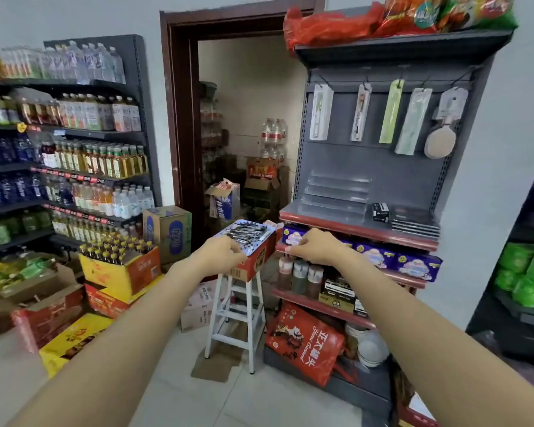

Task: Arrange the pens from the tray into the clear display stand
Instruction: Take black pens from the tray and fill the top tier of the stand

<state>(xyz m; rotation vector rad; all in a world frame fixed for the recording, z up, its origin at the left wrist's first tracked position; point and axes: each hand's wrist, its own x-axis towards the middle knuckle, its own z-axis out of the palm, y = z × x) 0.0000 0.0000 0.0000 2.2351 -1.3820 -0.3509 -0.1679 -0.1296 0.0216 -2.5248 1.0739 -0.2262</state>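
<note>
Several dark pens (pixel 246 233) lie in a shiny tray (pixel 261 241) on top of a red carton (pixel 253 263), which stands on a white stool (pixel 235 315). The clear stepped display stand (pixel 335 195) sits empty on the grey shelf to the right, above and behind the tray. My left hand (pixel 221 255) hovers at the tray's near left edge with its fingers curled; whether it touches a pen is hidden. My right hand (pixel 313 246) is stretched out to the right of the tray, in front of the shelf edge, fingers loosely curled, with nothing visible in it.
The grey and red shelf unit (pixel 361 229) holds a small black box (pixel 380 212), flat dark packs (pixel 415 224) and purple packets below. Drink shelves (pixel 74 149) and cartons (pixel 121 272) fill the left. An open doorway (pixel 247 134) lies behind the stool.
</note>
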